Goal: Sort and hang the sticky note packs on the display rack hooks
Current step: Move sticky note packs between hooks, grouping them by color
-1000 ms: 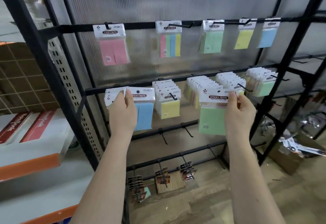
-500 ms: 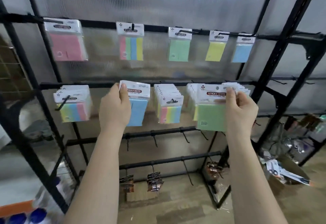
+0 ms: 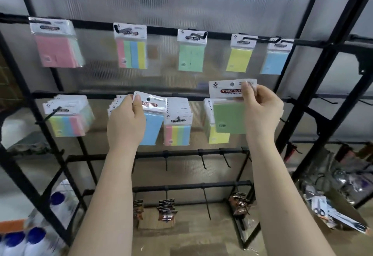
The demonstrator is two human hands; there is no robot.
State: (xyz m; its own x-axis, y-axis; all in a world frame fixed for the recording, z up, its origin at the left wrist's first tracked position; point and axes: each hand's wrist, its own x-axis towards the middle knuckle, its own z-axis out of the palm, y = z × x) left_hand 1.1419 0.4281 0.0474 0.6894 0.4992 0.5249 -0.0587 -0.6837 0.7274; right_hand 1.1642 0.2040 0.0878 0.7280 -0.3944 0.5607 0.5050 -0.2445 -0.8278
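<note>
I've raised the green pack (image 3: 229, 117) in my right hand (image 3: 260, 112) since a moment ago, right of centre, nearer the top-row green hook (image 3: 198, 34). My left hand (image 3: 126, 126) pinches the blue pack (image 3: 151, 128) at centre. Both packs hang long axis vertical, headers up, facing me.

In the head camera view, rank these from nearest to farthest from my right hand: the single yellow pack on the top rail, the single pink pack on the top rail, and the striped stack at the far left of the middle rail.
From the right hand:
1. Yellow pack, just above it, top rail.
2. Striped stack, far left, middle rail.
3. Pink pack, far left, top rail, only slightly farther.
</note>
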